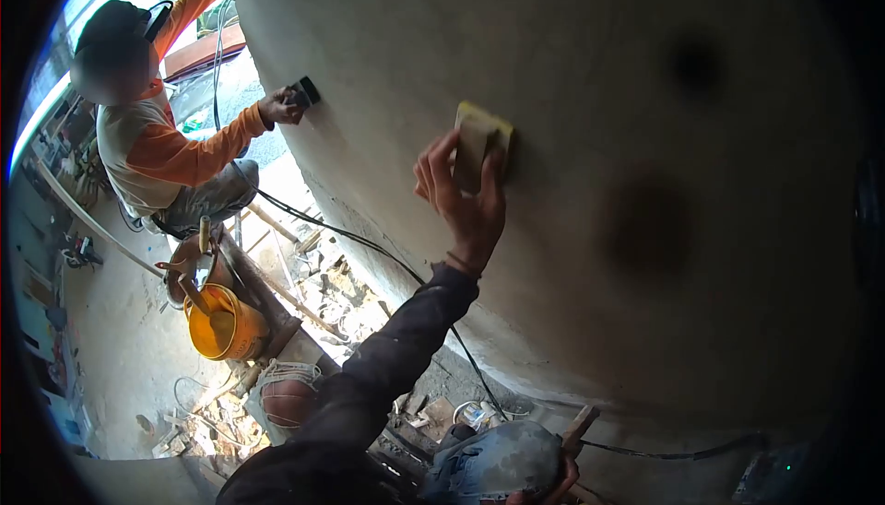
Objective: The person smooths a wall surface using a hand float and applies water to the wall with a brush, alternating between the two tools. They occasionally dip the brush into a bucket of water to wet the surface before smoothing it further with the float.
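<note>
My left hand (466, 193) reaches up to the curved plaster wall (572, 321). Its fingers and thumb grip a small sponge float (477, 147), a pale block with a yellowish edge, flat against the wall surface. Low in the view, my right hand (564, 485) is beside my knee (502, 459) and partly cut off. Its fingers look curled near a short piece of wood (579, 428); what they hold is not clear.
A co-worker (166, 146) in orange sleeves presses a dark block (304, 92) to the wall at left. A yellow bucket (224, 322) with a tool inside stands on a plank (263, 298). A netted ball (289, 401), rubble (217, 424) and a black cable (341, 231) are below.
</note>
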A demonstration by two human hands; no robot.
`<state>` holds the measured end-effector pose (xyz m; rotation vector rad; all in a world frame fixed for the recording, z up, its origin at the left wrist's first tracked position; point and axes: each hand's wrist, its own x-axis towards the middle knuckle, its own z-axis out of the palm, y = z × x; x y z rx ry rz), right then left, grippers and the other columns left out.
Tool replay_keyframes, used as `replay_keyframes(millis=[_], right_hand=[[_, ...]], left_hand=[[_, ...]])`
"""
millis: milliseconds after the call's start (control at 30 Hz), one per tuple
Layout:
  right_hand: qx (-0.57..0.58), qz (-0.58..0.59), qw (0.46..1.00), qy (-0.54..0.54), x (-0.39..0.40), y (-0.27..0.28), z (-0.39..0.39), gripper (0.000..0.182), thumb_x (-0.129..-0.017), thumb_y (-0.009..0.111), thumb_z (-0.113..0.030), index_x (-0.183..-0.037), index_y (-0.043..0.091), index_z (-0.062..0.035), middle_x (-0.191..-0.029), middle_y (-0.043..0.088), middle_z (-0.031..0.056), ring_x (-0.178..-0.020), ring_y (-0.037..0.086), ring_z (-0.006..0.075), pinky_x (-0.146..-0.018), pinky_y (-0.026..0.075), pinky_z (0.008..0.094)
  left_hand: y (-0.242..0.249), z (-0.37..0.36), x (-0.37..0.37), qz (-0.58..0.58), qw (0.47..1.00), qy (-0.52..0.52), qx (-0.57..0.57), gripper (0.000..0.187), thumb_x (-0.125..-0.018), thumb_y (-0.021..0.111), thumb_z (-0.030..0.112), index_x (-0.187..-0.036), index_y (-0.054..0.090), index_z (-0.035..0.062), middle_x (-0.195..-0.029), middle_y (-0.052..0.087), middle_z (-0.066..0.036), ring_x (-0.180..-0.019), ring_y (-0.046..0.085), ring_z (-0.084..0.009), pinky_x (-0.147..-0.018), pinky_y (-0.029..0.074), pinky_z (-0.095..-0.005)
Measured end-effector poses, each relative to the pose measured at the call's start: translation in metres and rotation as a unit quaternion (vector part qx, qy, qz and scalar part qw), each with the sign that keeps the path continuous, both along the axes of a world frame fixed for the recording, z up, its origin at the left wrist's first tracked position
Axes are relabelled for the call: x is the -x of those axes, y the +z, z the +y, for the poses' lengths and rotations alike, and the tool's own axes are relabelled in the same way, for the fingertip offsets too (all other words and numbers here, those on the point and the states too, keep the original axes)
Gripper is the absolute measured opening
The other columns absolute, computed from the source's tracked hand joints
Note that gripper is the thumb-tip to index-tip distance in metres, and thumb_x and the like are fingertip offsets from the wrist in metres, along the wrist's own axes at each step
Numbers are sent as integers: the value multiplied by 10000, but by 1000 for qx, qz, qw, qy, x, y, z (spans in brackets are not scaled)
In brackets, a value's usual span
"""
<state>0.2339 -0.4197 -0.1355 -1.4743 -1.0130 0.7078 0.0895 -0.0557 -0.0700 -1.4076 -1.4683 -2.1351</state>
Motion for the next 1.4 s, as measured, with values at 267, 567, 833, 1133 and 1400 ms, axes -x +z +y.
replay_keyframes(millis=[267,567,833,1133,1400], right_hand=[[26,-47,999,-5,6,21,4,1051,-754,661,-701,-1390,334,69,-1280,463,218,-1212,490,327,-1028,400,476],[20,-19,999,15,2,16,-2,1074,-738,665,-735,-1388,329,52,-1267,458,210,-1177,503,325,-1004,422,475],[44,-22,999,-11,8,25,3,1070,-740,672,-730,-1387,324,47,-1281,435,202,-1184,486,317,-1015,405,473],[41,-15,999,-6,7,17,-2,1091,-734,679,-743,-1400,314,41,-1265,444,196,-1193,484,312,-1019,403,477],[27,-28,999,9,-2,8,-2,1099,-736,678,-737,-1394,308,60,-1260,450,208,-1182,495,311,-1013,407,476]], left_hand=[[8,-13,0,-2,999,-21,-35,569,-751,852,265,-1245,592,150,-1161,594,-42,-1041,533,-238,-953,325,-394],[-14,-14,-23,44,997,-29,-57,585,-723,876,282,-1208,594,115,-1099,590,-75,-1012,541,-242,-944,337,-376],[-12,-16,-19,60,996,-33,-56,590,-731,877,289,-1238,599,175,-1148,588,-42,-1023,521,-230,-934,326,-396],[6,-15,-20,69,995,-19,-68,584,-746,874,295,-1244,597,166,-1150,596,-41,-1036,526,-232,-953,322,-388],[2,-14,-12,97,993,-26,-63,550,-730,876,272,-1183,605,117,-1127,602,-70,-1030,543,-232,-948,337,-384]])
